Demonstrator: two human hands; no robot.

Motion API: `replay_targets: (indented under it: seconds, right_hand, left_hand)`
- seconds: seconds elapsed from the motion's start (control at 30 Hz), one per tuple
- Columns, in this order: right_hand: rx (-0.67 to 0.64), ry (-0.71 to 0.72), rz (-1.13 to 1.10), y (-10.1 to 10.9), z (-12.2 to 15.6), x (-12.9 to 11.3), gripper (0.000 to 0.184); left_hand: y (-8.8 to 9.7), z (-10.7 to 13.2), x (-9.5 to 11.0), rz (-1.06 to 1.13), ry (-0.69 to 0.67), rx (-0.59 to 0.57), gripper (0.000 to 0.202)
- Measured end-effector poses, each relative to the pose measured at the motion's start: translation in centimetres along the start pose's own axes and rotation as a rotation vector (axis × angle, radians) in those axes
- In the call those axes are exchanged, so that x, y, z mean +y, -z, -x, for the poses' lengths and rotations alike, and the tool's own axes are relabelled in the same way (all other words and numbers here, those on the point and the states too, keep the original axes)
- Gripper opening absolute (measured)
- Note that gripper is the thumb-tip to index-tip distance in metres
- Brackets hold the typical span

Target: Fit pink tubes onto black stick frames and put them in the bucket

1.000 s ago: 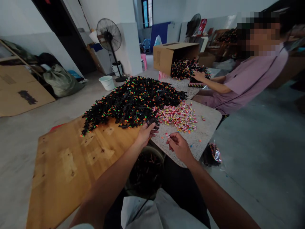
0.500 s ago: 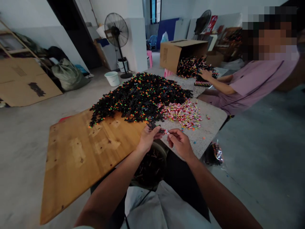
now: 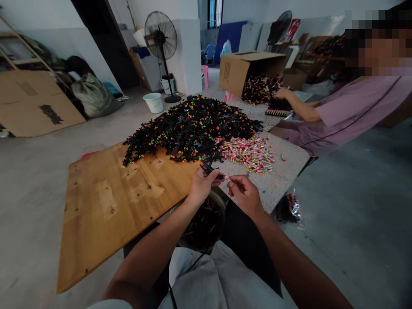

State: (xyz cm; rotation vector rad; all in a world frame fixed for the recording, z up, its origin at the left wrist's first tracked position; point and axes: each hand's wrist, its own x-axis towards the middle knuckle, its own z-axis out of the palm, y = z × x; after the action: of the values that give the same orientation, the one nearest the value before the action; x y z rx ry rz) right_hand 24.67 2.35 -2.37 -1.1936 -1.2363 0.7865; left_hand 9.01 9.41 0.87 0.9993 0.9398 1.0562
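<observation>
My left hand (image 3: pixel 203 183) is closed around several slim black plastic toys (image 3: pixel 206 166), gun-like in outline, their ends poking out past the thumb. A small pink-and-white tube (image 3: pixel 226 177) sits at the right end of one toy, pinched by the thumb and fingers of my right hand (image 3: pixel 245 192). Whether the tube is seated on the toy is too small to tell. Beyond my hands rises a large heap of black toys (image 3: pixel 193 124) with orange and green tips. To its right lies a pile of pink and yellow tubes (image 3: pixel 249 152).
A wooden board (image 3: pixel 106 210) and a speckled tabletop (image 3: pixel 289 156) support the piles. Below my hands is a tub of dark pieces (image 3: pixel 206 221). A co-worker in a pink shirt (image 3: pixel 347 111) handles pieces near a cardboard box (image 3: pixel 233 75). A filled plastic bag (image 3: pixel 289 208) lies right.
The view has shifted slightly. My hands keep nearly the same pose, the tube still between them. At the back right, the co-worker's hand and body have moved a little.
</observation>
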Motion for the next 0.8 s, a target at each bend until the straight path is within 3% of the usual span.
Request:
replay_targets:
  seconds: [0.13,0.27,0.57,0.8]
  right_hand:
    - [-0.057,0.032,0.149,0.3,0.2,0.2,0.028]
    - [-0.037,-0.095,-0.069,-0.1,0.3,0.0,0.028]
    - [-0.084,-0.302,-0.466,-0.8,0.0,-1.3,0.032]
    - [-0.199,-0.316,-0.483,-0.8,0.4,-1.0,0.032]
  left_hand:
    - [0.0,0.2,-0.5,0.006,0.010,0.069,0.038]
    - [0.2,0.3,-1.2,0.034,-0.021,0.052,0.048]
    - [2.1,0.7,-2.0,0.146,-0.105,-0.328,0.065]
    - [2.7,1.0,-1.9,-0.003,-0.183,-0.236,0.058]
